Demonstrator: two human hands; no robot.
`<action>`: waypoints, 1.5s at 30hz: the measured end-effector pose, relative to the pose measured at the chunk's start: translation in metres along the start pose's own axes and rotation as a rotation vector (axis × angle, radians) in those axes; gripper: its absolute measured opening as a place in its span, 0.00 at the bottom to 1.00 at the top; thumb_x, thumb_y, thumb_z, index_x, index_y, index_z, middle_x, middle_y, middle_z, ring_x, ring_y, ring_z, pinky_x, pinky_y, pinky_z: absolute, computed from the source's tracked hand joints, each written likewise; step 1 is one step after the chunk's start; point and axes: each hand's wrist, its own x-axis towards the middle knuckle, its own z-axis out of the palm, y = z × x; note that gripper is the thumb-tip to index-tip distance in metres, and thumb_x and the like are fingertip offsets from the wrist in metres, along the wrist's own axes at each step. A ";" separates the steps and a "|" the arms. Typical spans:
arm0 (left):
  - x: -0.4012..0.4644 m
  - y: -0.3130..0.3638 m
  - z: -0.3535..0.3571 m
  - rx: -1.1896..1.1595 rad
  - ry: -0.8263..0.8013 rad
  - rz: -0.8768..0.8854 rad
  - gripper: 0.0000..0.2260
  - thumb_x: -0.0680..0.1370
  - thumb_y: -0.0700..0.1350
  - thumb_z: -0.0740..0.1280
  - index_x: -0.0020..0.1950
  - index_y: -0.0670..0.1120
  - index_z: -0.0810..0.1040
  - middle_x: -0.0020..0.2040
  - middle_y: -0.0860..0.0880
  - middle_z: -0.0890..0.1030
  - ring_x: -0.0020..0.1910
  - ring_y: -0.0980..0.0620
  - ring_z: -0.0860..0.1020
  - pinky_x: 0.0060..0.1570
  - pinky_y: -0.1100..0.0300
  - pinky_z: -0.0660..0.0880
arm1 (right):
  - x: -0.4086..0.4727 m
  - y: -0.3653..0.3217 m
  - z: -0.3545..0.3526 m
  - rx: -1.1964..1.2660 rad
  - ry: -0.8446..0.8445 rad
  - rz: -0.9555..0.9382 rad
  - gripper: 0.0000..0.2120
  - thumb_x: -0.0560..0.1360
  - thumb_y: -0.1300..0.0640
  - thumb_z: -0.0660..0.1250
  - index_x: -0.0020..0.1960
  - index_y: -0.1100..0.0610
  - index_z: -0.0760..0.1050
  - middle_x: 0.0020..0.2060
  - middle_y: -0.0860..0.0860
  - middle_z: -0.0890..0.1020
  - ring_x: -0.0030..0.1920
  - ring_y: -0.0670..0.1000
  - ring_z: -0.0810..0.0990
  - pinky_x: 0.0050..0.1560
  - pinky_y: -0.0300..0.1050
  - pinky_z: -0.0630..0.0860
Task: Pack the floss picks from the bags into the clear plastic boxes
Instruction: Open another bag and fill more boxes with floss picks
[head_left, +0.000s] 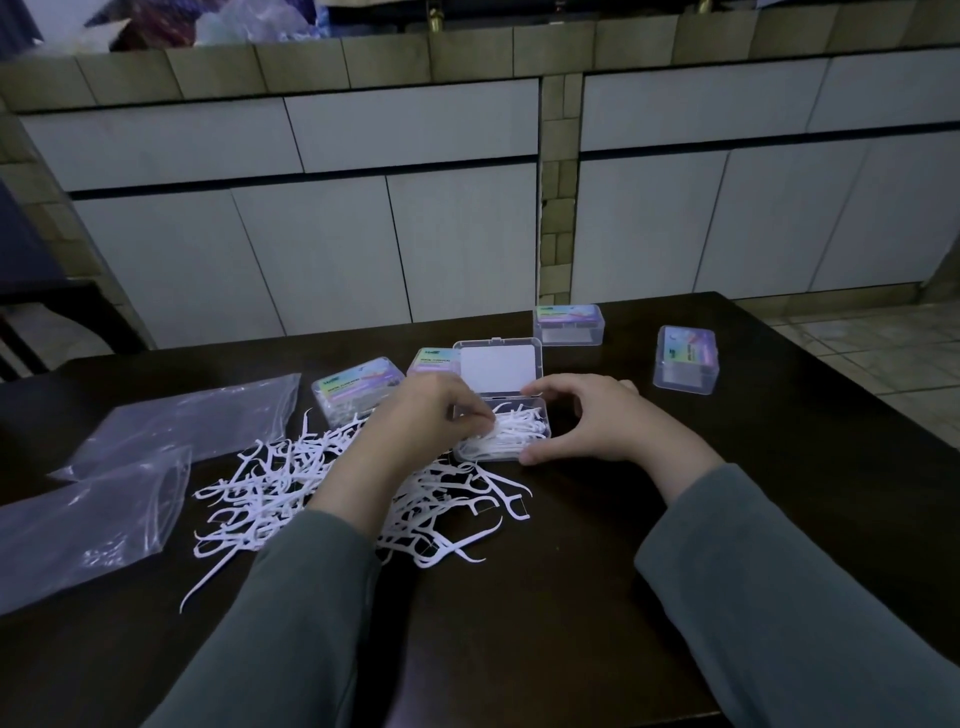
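- The open box (501, 434) is braced by the right hand (587, 421): the thumb is laid against its near right corner and the curled fingers reach over its far right edge, so the box is held, not lifted.
- A small bunch of picks is pinched by the left hand (426, 415) at the left side of the same box, where many picks are already laid in the tray.
- The loose floss picks (291, 493) are spread in a tangled heap on the dark table (571, 623), just in front of the box and partly under the left forearm.
- Risk: the pinched picks can be caught on the tangled heap, because the hooked ends are locked together easily; then extra picks are dragged out and dropped beside the tray.
- Risk: the tray seems nearly full, so the raised lid (498, 366) may not be closed if picks are left crossed or standing over the rim.
- Risk: the heap can be swept toward the table edge by the left sleeve, which lies over it.
- Risk: if the brace is loosened, the light box can be pushed toward the closed boxes (358, 387) behind it.
- The two empty bags (104, 519) are lying flat at the left, well apart from the box.
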 end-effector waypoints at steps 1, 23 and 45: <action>0.001 0.001 0.002 -0.002 0.002 0.010 0.07 0.76 0.46 0.70 0.53 0.53 0.83 0.47 0.56 0.79 0.43 0.60 0.74 0.47 0.61 0.75 | 0.000 0.001 0.001 -0.004 0.002 -0.001 0.37 0.64 0.35 0.75 0.70 0.39 0.66 0.66 0.43 0.73 0.66 0.51 0.67 0.62 0.49 0.63; -0.024 -0.001 -0.019 -0.245 0.089 -0.106 0.07 0.77 0.48 0.68 0.54 0.55 0.81 0.47 0.60 0.78 0.45 0.65 0.75 0.44 0.67 0.72 | -0.010 -0.010 -0.001 -0.163 0.102 -0.061 0.38 0.64 0.29 0.70 0.71 0.39 0.65 0.68 0.46 0.67 0.68 0.50 0.63 0.66 0.53 0.60; -0.069 -0.019 -0.016 0.020 -0.133 -0.124 0.17 0.71 0.51 0.74 0.59 0.56 0.80 0.56 0.54 0.77 0.55 0.54 0.75 0.58 0.56 0.72 | -0.049 -0.070 0.033 -0.400 0.023 -0.122 0.21 0.70 0.33 0.67 0.55 0.46 0.81 0.48 0.45 0.82 0.52 0.49 0.78 0.52 0.47 0.74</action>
